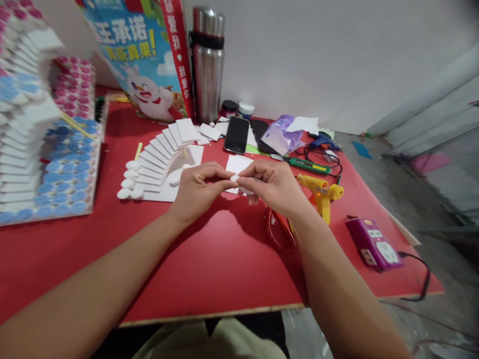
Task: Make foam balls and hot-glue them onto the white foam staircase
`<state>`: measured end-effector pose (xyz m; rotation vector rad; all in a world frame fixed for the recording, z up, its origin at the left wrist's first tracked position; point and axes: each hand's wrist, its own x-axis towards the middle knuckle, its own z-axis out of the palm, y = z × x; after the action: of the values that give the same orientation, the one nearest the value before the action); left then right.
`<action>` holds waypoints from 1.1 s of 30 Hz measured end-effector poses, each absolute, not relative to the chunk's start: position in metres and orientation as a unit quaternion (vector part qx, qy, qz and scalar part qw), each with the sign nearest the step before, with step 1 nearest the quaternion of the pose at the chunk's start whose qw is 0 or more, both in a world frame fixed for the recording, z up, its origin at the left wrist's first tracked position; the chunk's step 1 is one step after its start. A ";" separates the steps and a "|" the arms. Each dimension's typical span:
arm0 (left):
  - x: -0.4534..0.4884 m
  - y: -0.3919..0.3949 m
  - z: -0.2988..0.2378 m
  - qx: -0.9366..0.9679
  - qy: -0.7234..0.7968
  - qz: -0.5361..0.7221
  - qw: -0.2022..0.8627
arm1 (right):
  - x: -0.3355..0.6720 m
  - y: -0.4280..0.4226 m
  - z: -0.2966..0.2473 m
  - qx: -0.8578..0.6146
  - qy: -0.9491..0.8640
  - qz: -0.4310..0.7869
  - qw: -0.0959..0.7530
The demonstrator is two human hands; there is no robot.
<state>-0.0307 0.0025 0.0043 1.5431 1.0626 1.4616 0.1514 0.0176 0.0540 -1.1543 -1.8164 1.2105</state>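
Note:
Between the fingertips of both hands is a small white piece (234, 178), too small to make out in full. My left hand (196, 192) pinches it from the left with thumb and forefinger. From the other side my right hand (275, 187) closes on it, and something flat and white shows under its fingers. A white sheet (236, 163) lies on the table just behind the hands. Left of them, a curved fan of white slabs (153, 162) stands on a white base, with several white oval pieces (128, 183) along its left end.
A yellow glue gun (321, 192), red-framed glasses (279, 232) and a purple power socket (376, 244) sit to the right. Behind are a phone (237, 134), a steel flask (208, 70) and a green-handled tool (309, 165). A blue-and-pink decorated model (67, 169) stands at left.

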 end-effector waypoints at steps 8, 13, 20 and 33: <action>-0.031 0.002 0.002 0.592 0.400 0.565 0.412 | 0.157 0.020 0.054 -0.402 -0.688 0.506 0.331; -0.028 0.000 0.004 0.560 0.432 0.562 0.429 | 0.154 0.017 0.054 -0.407 -0.686 0.495 0.345; -0.027 0.002 0.002 0.549 0.434 0.552 0.454 | 0.149 0.019 0.045 -0.426 -0.660 0.503 0.360; -0.039 0.010 0.004 0.667 0.388 0.534 0.346 | 0.159 0.039 0.041 -0.342 -0.343 0.853 0.195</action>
<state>-0.0394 0.0100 0.0041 1.7305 1.0073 1.3846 0.1594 0.0386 0.0407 -0.9578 -0.9609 2.3903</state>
